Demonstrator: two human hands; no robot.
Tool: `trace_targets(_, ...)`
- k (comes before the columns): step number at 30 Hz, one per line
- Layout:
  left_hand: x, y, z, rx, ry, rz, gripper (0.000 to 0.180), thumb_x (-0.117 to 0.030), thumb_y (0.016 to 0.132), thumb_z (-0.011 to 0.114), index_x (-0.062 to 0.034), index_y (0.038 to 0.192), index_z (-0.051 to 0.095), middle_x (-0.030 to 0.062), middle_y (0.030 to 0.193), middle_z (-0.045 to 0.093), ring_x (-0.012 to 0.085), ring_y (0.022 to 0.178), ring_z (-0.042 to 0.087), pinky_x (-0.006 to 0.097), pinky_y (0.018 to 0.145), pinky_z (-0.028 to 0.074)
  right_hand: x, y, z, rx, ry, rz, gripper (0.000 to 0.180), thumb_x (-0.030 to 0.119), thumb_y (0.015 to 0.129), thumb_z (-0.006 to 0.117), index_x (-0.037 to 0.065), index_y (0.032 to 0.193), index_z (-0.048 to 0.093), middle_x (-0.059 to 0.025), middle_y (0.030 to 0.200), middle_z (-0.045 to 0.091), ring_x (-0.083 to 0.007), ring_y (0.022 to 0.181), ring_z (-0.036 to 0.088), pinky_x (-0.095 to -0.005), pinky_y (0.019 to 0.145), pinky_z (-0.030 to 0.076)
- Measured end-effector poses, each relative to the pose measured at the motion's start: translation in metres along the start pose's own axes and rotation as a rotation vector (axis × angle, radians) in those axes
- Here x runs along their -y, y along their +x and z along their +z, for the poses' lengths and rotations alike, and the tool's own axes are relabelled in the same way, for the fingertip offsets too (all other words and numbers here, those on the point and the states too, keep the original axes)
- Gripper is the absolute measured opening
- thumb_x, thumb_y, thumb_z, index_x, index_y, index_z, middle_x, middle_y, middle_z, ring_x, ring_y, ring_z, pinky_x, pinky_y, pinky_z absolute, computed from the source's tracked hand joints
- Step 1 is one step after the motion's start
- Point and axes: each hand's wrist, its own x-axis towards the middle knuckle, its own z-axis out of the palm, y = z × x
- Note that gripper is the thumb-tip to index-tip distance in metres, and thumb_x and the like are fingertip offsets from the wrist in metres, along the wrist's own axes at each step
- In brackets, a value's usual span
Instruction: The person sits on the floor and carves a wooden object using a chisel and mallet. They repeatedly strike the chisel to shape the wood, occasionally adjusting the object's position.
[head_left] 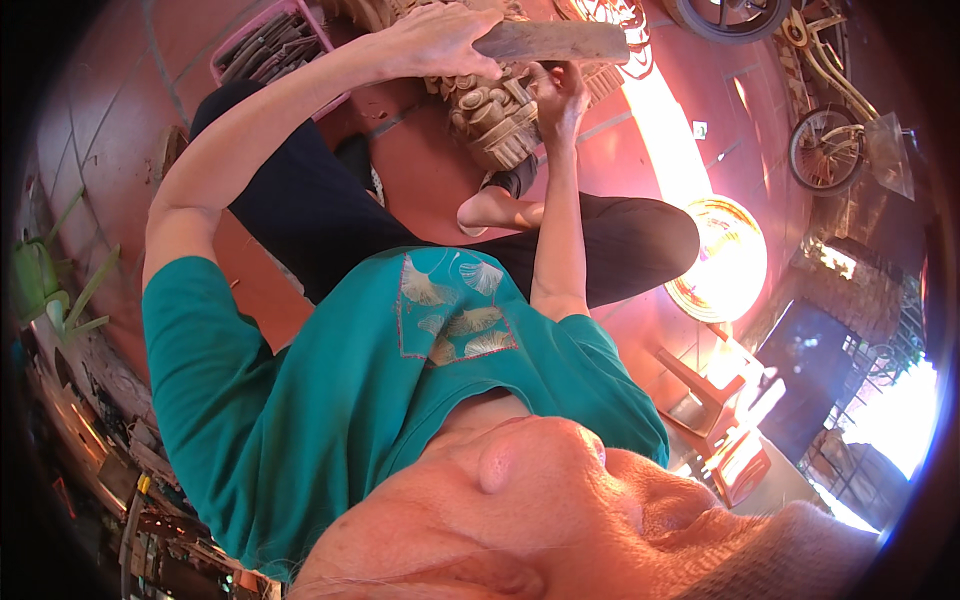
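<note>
From the head view, one person in a teal short-sleeved shirt sits on the reddish tiled floor (420,170), and both hands are raised over a single pale carved wooden block (492,118) resting against the dark trousers near one bare foot (492,208). The left hand (440,40) has its fingers wrapped shut around one flat wooden mallet (560,42); its long axis lies almost level across the picture, the free end pointing toward the person's right, and it sits just above the carving. The right hand (558,95) is curled closed around what looks like a slim chisel, mostly hidden by the fingers, pressed down against the carved block; which way that tool points I cannot tell.

Beyond the hands, one pink plastic basket (275,45) of dark tools stands on the floor toward the far left. Two bicycle wheels (825,150) show at the far right edge. One round shiny metal tray (725,255) lies on the floor beside the person's right knee, and one low red plastic stool (700,395) stands nearer.
</note>
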Motion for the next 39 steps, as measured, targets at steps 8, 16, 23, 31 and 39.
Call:
trace_targets(8,-0.011,0.000,-0.026,-0.004,-0.060,-0.073,0.066,-0.049,0.082,0.078,0.0060,0.112,0.056,0.0323,0.082,0.066,0.0490,0.083,0.068,0.054,0.073,0.053,0.005,0.007,0.000,0.045,0.081,0.056,0.025,0.011,0.088,0.080,0.000,0.105,0.066,-0.0130,0.093,0.075,-0.0211,0.080,0.073,-0.0338,0.069,0.055)
trace_targets(16,-0.017,-0.001,-0.028,-0.167,-0.178,0.039,0.072,-0.043,0.083,0.080,0.0045,0.126,0.046,0.0331,0.083,0.065,0.0507,0.082,0.067,0.055,0.072,0.051,-0.005,0.021,0.013,0.031,-0.016,-0.055,0.033,0.015,0.085,0.083,-0.001,0.108,0.066,-0.0139,0.090,0.073,-0.0270,0.079,0.072,-0.0367,0.071,0.055)
trace_targets(23,0.015,-0.001,0.003,-0.025,-0.015,-0.042,0.065,-0.044,0.085,0.075,0.0025,0.127,0.055,0.0273,0.094,0.068,0.0417,0.091,0.067,0.049,0.079,0.051,-0.002,0.024,0.019,0.182,-0.155,-0.194,0.033,0.015,0.083,0.083,0.002,0.109,0.067,-0.0182,0.091,0.072,-0.0316,0.081,0.072,-0.0385,0.071,0.055)
trace_targets(31,-0.004,0.000,-0.014,-0.322,-0.157,0.117,0.079,-0.039,0.085,0.078,0.0041,0.142,0.045,0.0308,0.127,0.062,0.0449,0.124,0.058,0.049,0.101,0.048,-0.001,0.030,0.012,0.120,-0.028,-0.238,0.034,0.013,0.085,0.082,0.001,0.111,0.064,-0.0191,0.101,0.072,-0.0326,0.085,0.073,-0.0415,0.069,0.056)
trace_targets(39,0.000,-0.005,-0.002,0.023,-0.380,-0.162,0.072,-0.045,0.088,0.072,0.0070,0.134,0.052,0.0155,0.084,0.066,0.0186,0.053,0.061,0.033,0.051,0.051,-0.014,0.021,0.008,0.059,-0.064,-0.126,0.024,0.012,0.088,0.079,0.004,0.102,0.061,-0.0156,0.081,0.072,-0.0306,0.073,0.073,-0.0407,0.063,0.055)
